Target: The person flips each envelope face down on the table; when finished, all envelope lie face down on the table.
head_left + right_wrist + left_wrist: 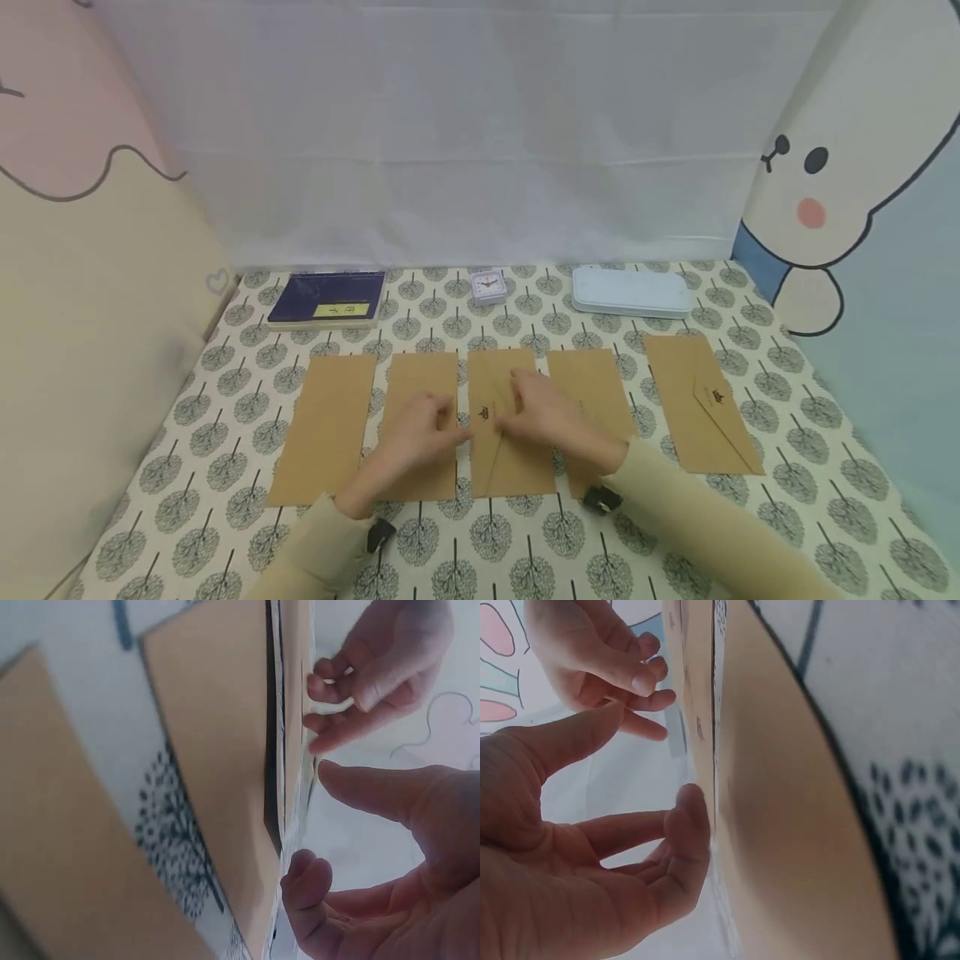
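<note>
Several brown paper envelopes lie in a row on the cloth. In the head view my left hand (417,429) is over the second envelope from the left (422,371), its thumb towards the middle envelope (521,477). My right hand (546,412) overlaps that middle envelope, which has a small dark crown mark and flap lines, and the one to its right (588,367). Both wrist views show gaps between thumb and bent fingers, with nothing held. In the left wrist view, my left hand's fingertips (691,806) come right at an envelope's edge.
Two more envelopes lie at the row's ends, one plain (322,433) and one with a crown mark (701,408). Behind stand a dark blue book (322,293), a small clock (488,287) and a pale blue case (632,292). Printed curtains flank the tree-patterned cloth (225,533).
</note>
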`<action>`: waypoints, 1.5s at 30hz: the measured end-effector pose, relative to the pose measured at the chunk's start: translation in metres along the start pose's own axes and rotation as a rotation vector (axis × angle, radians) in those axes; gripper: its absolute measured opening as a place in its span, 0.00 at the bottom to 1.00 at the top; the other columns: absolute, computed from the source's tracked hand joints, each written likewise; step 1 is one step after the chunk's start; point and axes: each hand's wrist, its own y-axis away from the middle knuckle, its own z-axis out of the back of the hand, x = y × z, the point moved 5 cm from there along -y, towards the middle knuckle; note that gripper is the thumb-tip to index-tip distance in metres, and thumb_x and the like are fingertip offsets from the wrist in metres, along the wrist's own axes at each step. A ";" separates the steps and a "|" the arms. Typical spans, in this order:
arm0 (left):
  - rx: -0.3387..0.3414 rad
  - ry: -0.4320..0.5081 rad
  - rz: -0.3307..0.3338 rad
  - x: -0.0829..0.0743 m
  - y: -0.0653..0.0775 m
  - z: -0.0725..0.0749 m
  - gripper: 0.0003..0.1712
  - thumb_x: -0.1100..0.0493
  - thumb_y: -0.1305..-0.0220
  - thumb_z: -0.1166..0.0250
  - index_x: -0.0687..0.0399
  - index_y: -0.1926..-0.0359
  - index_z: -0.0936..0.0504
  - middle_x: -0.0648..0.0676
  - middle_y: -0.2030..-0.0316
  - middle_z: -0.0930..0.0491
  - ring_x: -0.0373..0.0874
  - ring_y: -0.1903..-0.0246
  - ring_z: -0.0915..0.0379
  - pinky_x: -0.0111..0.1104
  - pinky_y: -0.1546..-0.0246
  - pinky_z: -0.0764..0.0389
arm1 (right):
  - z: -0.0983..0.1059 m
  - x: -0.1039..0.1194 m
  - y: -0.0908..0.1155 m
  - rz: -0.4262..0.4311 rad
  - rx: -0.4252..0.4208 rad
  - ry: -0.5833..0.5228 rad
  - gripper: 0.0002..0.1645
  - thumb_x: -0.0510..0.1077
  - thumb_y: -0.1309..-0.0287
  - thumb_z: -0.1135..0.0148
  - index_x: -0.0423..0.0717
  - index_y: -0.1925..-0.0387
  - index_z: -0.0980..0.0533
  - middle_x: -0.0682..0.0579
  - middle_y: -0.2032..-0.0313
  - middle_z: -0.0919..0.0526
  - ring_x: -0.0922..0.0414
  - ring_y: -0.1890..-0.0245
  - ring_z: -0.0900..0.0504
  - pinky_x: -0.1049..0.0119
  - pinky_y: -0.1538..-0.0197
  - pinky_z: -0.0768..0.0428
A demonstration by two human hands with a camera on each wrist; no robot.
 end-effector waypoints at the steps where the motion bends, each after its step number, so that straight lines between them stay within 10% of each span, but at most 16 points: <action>1: 0.025 0.014 -0.010 -0.003 0.001 -0.002 0.19 0.50 0.46 0.28 0.56 0.76 0.27 0.53 0.78 0.33 0.43 0.79 0.38 0.33 0.81 0.35 | 0.002 -0.002 0.001 -0.009 -0.002 -0.012 0.25 0.48 0.57 0.24 0.42 0.62 0.29 0.51 0.75 0.29 0.56 0.76 0.30 0.63 0.76 0.27; 14: 0.181 0.086 0.029 -0.017 -0.004 -0.024 0.15 0.56 0.52 0.27 0.56 0.70 0.25 0.52 0.77 0.30 0.43 0.78 0.35 0.35 0.79 0.28 | 0.016 -0.027 0.017 -0.119 0.029 -0.074 0.31 0.42 0.57 0.25 0.39 0.52 0.30 0.50 0.69 0.23 0.55 0.69 0.24 0.63 0.66 0.23; 27: 0.151 -0.035 0.094 -0.029 -0.014 -0.032 0.19 0.60 0.58 0.24 0.61 0.70 0.25 0.55 0.67 0.32 0.47 0.70 0.34 0.34 0.72 0.25 | 0.020 -0.030 0.015 -0.196 0.044 -0.018 0.52 0.42 0.59 0.23 0.35 0.34 0.40 0.45 0.64 0.21 0.52 0.67 0.23 0.62 0.66 0.21; 45: 0.122 -0.016 0.033 -0.031 -0.014 -0.030 0.23 0.55 0.52 0.25 0.61 0.60 0.24 0.53 0.70 0.30 0.45 0.71 0.31 0.33 0.74 0.25 | 0.029 -0.037 0.013 -0.076 0.029 -0.122 0.42 0.33 0.53 0.32 0.26 0.37 0.39 0.49 0.68 0.19 0.54 0.67 0.21 0.60 0.60 0.21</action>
